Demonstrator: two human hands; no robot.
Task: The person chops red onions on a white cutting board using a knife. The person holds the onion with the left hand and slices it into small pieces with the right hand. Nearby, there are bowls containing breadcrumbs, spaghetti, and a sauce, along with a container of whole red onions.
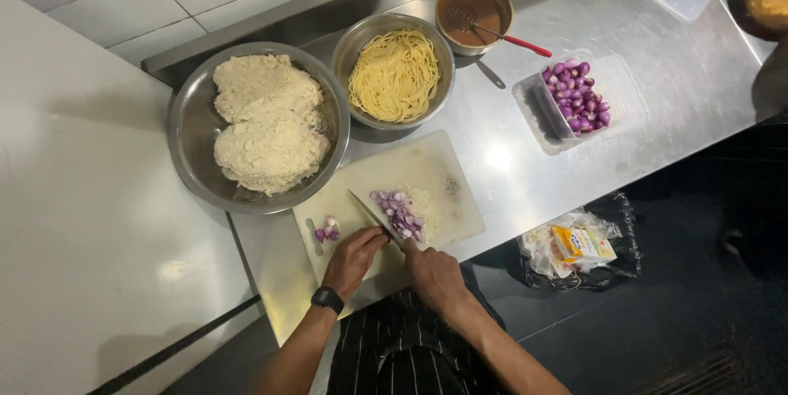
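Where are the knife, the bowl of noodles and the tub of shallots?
knife [367, 209], head view, middle of the blade.
bowl of noodles [358, 40], head view, bare left rim.
tub of shallots [548, 107], head view, left wall.

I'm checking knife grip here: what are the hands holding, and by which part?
The right hand holds a knife by its handle, blade over the chopped shallots. The left hand rests on the cutting board, seemingly holding nothing.

Small carton [572, 243]: at four o'clock, below the counter edge; yellow and white box with a touch of blue.
Plastic bag [611, 272]: dark and clear, crumpled around the carton.
Clear tub [548, 107]: at two o'clock on the steel counter, rectangular.
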